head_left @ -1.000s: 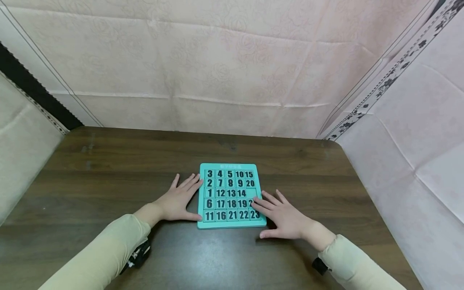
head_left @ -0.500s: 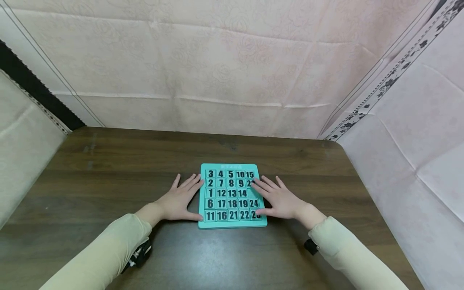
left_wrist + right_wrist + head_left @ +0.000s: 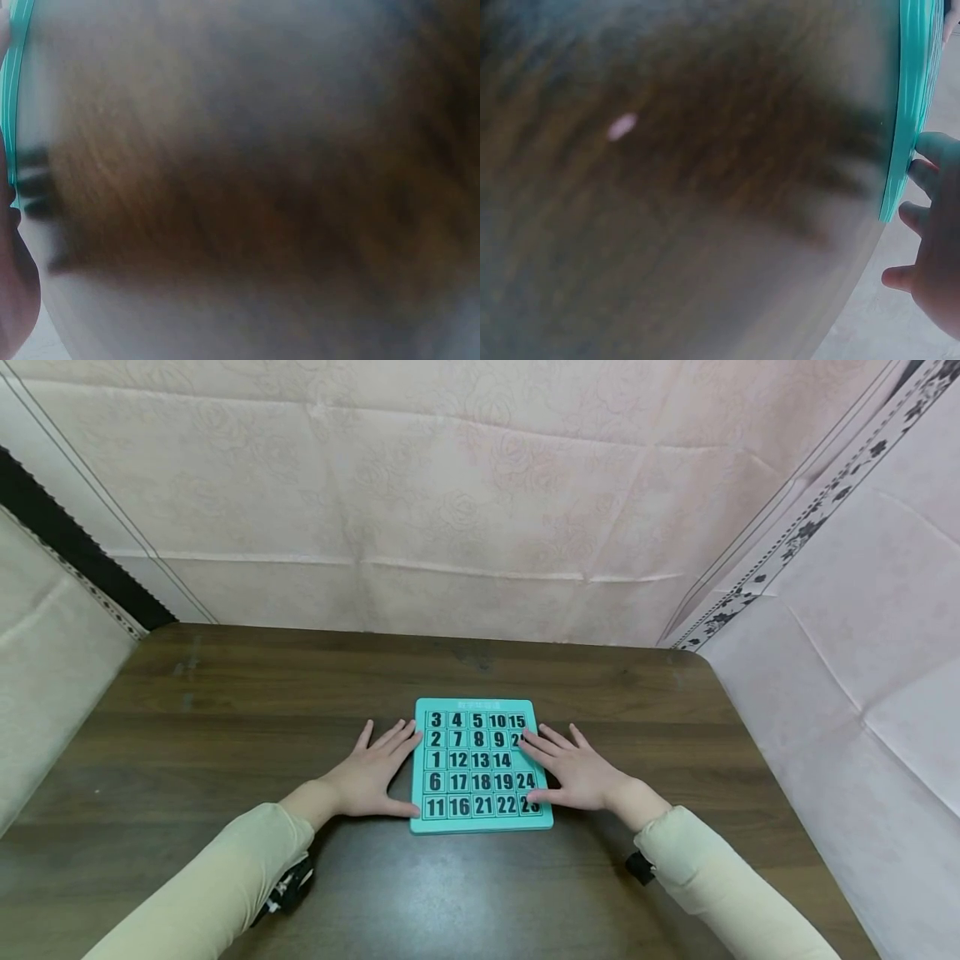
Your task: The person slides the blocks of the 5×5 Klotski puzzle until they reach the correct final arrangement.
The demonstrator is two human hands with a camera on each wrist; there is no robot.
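From the head camera, a teal sliding number puzzle lies flat on the dark wooden table, just in front of the person. The left hand rests palm down on the table against the puzzle's left edge, fingers straight and spread, thumb along the lower left corner. The right hand lies over the puzzle's right side, fingers straight and slightly fanned, the tips on the tile at the end of the second row, half covering its number; the thumb lies over the tile after 22 in the bottom row. One cell in the third row, right of 14, shows bare teal. Both sleeves are cream. Pale patterned cloth hangs behind.

Left wrist view: badly blurred, brown table filling it, a thin teal strip of the puzzle at the left edge.

Right wrist view: blurred table again, the puzzle's teal edge at right, and fingertips touching that edge.
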